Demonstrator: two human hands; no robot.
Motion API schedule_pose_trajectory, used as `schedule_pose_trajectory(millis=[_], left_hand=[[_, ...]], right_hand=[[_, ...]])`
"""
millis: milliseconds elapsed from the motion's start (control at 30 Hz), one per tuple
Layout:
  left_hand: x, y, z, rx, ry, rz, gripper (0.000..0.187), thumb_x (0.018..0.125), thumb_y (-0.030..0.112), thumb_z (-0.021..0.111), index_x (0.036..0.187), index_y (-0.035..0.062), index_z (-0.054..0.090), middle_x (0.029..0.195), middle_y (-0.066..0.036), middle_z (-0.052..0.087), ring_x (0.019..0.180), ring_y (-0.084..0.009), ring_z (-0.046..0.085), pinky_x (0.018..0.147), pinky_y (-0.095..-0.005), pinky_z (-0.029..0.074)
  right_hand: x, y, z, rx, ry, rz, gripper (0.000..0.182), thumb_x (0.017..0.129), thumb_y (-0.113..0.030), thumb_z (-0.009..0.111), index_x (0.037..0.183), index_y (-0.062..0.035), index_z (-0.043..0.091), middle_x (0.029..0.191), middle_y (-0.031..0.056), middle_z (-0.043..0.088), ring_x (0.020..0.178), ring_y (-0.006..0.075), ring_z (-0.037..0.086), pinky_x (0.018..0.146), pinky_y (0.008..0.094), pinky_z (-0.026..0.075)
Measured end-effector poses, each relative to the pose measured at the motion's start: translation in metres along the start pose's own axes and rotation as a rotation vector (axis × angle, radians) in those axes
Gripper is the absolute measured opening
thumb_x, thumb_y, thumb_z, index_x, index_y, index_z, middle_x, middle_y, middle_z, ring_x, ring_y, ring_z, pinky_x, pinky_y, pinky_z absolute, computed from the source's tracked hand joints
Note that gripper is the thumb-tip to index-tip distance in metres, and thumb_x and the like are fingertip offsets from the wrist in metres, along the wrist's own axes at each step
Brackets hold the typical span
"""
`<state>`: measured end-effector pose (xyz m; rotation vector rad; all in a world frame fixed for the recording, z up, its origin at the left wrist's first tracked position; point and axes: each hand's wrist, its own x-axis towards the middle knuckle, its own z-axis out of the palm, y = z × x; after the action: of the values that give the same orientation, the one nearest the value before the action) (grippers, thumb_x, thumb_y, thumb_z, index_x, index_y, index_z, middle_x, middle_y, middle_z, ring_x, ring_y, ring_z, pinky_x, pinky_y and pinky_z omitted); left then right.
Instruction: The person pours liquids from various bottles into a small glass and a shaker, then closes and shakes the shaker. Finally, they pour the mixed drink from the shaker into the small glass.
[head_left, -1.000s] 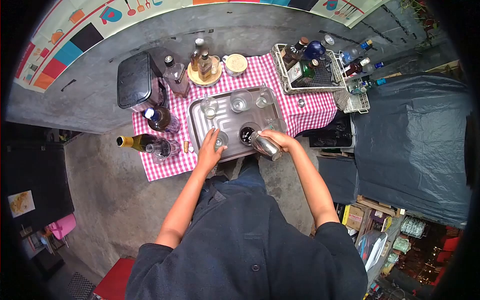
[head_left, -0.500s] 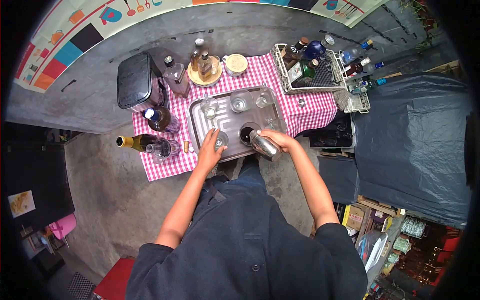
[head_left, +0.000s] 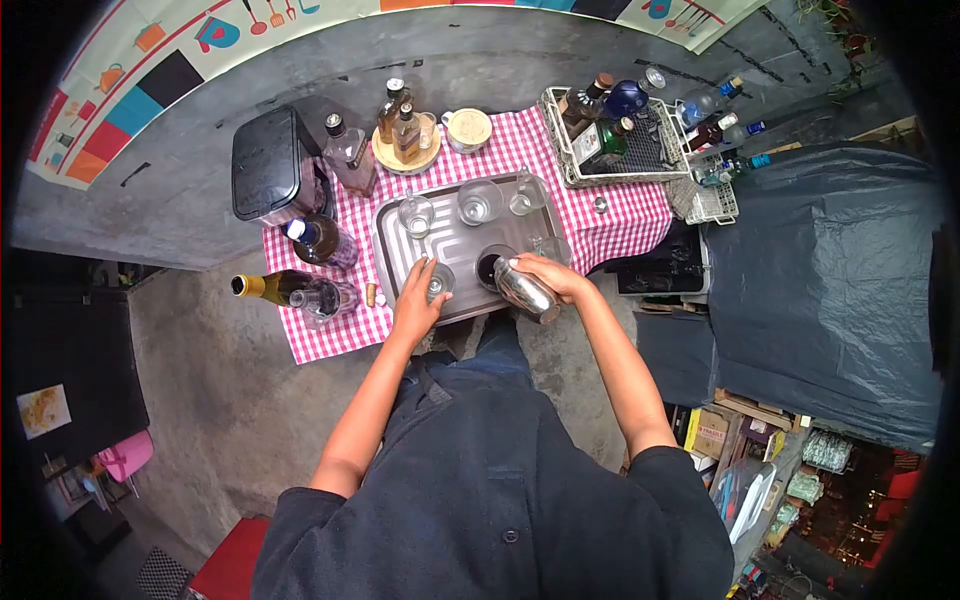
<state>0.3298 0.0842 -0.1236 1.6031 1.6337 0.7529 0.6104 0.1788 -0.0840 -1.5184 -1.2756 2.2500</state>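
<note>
Right hand [head_left: 556, 278] is wrapped around a steel shaker [head_left: 525, 290], fingers closed on its body, the shaker tipped over with its mouth at the rim of a dark glass [head_left: 490, 266] on the tray [head_left: 400, 262]. That glass sits at the tray's near edge and shows dark liquid inside. Left hand [head_left: 415, 298] rests on the small glass [head_left: 438, 282] just beside it, fingers curled around the near side; how tight the grip is, I cannot tell. Farther back on the tray stand three clear glasses, one at left [head_left: 414, 214], one in the middle [head_left: 478, 202], one at right [head_left: 525, 195], well apart from the hands. The tray lies on a red checked cloth [head_left: 620, 225] over the surface. Left of the tray, a wine bottle [head_left: 272, 287] lies on its side near a cork [head_left: 371, 294]. Behind it, a black box [head_left: 266, 163]. At the back right, a wire basket [head_left: 655, 165] holds several bottles, and a round board [head_left: 407, 157] at the back carries two more.
</note>
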Motion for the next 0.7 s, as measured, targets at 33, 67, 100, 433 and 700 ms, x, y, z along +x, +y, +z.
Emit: schedule_pose_trajectory(millis=[33,67,100,433,700], left_hand=[[0.000,-0.001,0.000,-0.006,0.000,-0.006,0.072,0.082,0.018,0.075,0.145,0.0074,0.042,0.149,-0.020,0.040,0.134,-0.0380,0.043,0.109,-0.0417,0.039],[-0.001,-0.001,0.000,-0.006,-0.001,-0.007,0.072,0.082,0.018,0.075,0.145,0.0074,0.042,0.149,-0.020,0.040,0.134,-0.0380,0.043,0.109,-0.0417,0.039],[-0.001,-0.001,0.000,-0.005,0.001,-0.002,0.072,0.082,0.018,0.076,0.145,0.0072,0.042,0.149,-0.020,0.040,0.134,-0.0380,0.043,0.109,-0.0417,0.039],[-0.001,-0.005,0.002,-0.001,0.017,0.033,0.073,0.081,0.019,0.076,0.145,0.0065,0.042,0.149,-0.020,0.039,0.134,-0.0385,0.043,0.109,-0.0416,0.039],[0.001,-0.006,0.003,0.016,0.017,0.032,0.072,0.082,0.020,0.075,0.145,0.0073,0.042,0.148,-0.019,0.040,0.133,-0.0390,0.044,0.107,-0.0428,0.041]], right_hand=[[0.000,-0.001,0.000,0.006,-0.009,0.003,0.056,0.093,-0.048,0.059,0.126,-0.0030,0.054,0.114,0.0125,0.062,0.102,0.0193,0.063,0.084,0.0315,0.052],[-0.001,-0.001,0.001,0.012,-0.017,0.007,0.057,0.094,-0.048,0.059,0.128,-0.0026,0.053,0.115,0.0129,0.062,0.102,0.0195,0.063,0.085,0.0314,0.052],[-0.003,-0.002,0.002,0.014,-0.016,0.007,0.057,0.094,-0.048,0.059,0.128,-0.0026,0.053,0.115,0.0129,0.062,0.102,0.0195,0.063,0.085,0.0314,0.052],[-0.001,0.000,0.002,-0.039,0.024,-0.030,0.061,0.093,-0.048,0.060,0.131,-0.0013,0.052,0.118,0.0143,0.062,0.103,0.0209,0.063,0.087,0.0324,0.052],[-0.002,-0.001,0.002,-0.050,0.038,-0.033,0.065,0.092,-0.049,0.061,0.134,-0.0002,0.048,0.121,0.0154,0.060,0.105,0.0212,0.063,0.087,0.0317,0.052]])
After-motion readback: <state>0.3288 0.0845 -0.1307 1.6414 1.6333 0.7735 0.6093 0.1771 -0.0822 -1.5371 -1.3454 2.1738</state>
